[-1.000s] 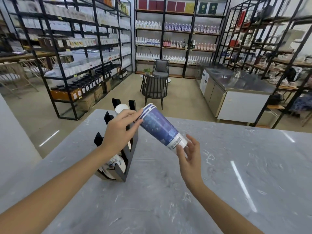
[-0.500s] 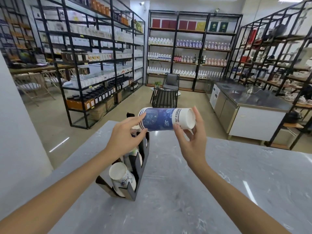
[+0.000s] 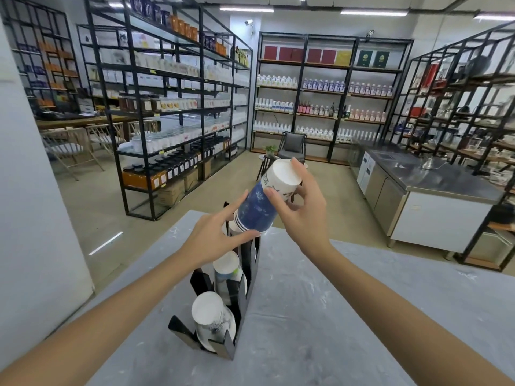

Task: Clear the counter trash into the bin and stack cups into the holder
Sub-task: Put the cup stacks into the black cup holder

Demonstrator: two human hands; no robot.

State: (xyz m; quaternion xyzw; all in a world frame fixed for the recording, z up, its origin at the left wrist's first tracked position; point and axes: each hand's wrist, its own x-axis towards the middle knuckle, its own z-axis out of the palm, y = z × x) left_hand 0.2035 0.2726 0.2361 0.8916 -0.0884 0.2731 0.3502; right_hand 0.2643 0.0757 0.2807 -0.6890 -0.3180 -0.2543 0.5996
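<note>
A stack of blue paper cups (image 3: 260, 206) is tilted, white base up and rims down, over the far slot of the black cup holder (image 3: 245, 299). My right hand (image 3: 301, 210) grips the stack near its base with thumb and fingers. My left hand (image 3: 214, 238) steadies the rim end, thumb under the rims and index finger along the side. The holder stands on the grey marble counter (image 3: 320, 316) and carries white cups lying in its near slot (image 3: 211, 319) and middle slot (image 3: 227, 270).
The counter's far edge runs just behind the holder, with open floor beyond. Black metal shelving (image 3: 172, 112) full of bottles lines the room. A steel work unit (image 3: 426, 196) stands at the right, and a grey chair (image 3: 292, 146) is in the background.
The cup stack has swung from lying level to base-up, rims pointing down at the holder's far slot. Both hands stayed on it. The view has tilted and moved closer to the holder.
</note>
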